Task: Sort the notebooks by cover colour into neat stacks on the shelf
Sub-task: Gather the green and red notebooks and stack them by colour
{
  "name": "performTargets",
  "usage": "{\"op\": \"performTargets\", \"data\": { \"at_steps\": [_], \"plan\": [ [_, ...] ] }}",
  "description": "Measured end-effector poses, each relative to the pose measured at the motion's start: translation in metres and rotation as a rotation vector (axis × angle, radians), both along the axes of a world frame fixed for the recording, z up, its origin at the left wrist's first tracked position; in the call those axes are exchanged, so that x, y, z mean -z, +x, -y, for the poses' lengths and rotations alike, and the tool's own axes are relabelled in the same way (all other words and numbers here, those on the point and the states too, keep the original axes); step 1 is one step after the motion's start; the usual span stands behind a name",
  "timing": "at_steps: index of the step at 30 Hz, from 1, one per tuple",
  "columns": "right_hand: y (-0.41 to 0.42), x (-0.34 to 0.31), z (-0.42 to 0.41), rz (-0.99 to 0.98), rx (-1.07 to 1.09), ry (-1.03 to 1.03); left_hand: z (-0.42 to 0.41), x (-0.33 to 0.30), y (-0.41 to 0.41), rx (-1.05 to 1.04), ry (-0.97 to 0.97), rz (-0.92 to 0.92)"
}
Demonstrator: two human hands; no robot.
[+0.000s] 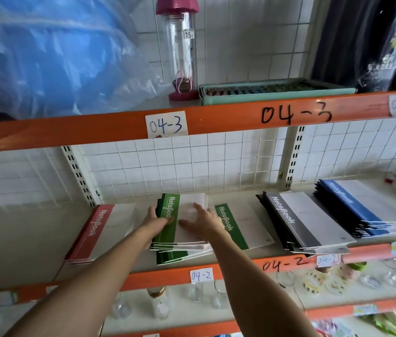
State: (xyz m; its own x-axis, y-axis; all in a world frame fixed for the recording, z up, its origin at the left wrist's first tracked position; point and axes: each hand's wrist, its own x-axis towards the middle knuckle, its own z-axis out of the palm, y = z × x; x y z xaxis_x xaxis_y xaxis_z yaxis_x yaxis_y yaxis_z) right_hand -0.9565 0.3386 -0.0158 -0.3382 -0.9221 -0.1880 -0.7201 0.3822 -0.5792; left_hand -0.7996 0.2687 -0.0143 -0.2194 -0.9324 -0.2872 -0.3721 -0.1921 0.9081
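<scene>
On the middle shelf (119,268), far left, sits a small neat stack of red notebooks (94,233), pretty squared up. Just right of that is the green stack (167,239), and it's kinda messy, lower copies poking out toward the front edge. Left hand (154,218) is on the stack's left side, thumb on the green spine strip, fingers wrapped around the edge, so it's gripping the top notebooks. Right hand (203,218) lies flat on the white part of the top cover, fingers spread and straight, just pressing down. Next over, one lone green notebook (240,226) lies by itself on the shelf, partly under the right wrist. Then a fanned-out black stack (299,224), and past that a blue stack (362,210), also fanned. Up top there's a clear bottle with a pink lid (180,45) and a green tray (272,92) beside it.
</scene>
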Motion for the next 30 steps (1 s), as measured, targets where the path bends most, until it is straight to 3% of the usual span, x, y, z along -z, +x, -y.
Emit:
{"op": "performTargets", "data": {
  "at_steps": [4, 8, 12, 17, 22, 30],
  "plan": [
    [-0.023, -0.005, -0.007, 0.088, 0.023, -0.011, 0.003, 0.004, 0.001, 0.011, 0.029, -0.041],
    [-0.058, -0.003, -0.016, -0.062, 0.187, 0.126, 0.003, 0.005, -0.005, 0.033, 0.04, -0.061],
    [-0.053, -0.001, -0.01, 0.112, 0.212, 0.231, 0.002, 0.001, -0.013, 0.05, 0.065, -0.063],
    [-0.04, 0.024, 0.031, 0.097, 0.102, 0.222, 0.003, 0.001, -0.014, 0.042, 0.08, -0.094],
    [-0.055, -0.015, -0.002, 0.137, 0.2, 0.107, 0.004, 0.0, -0.011, 0.053, 0.095, -0.107],
    [-0.051, 0.011, -0.01, 0.15, 0.168, 0.103, -0.003, 0.01, -0.008, 0.112, 0.072, -0.123]
  ]
}}
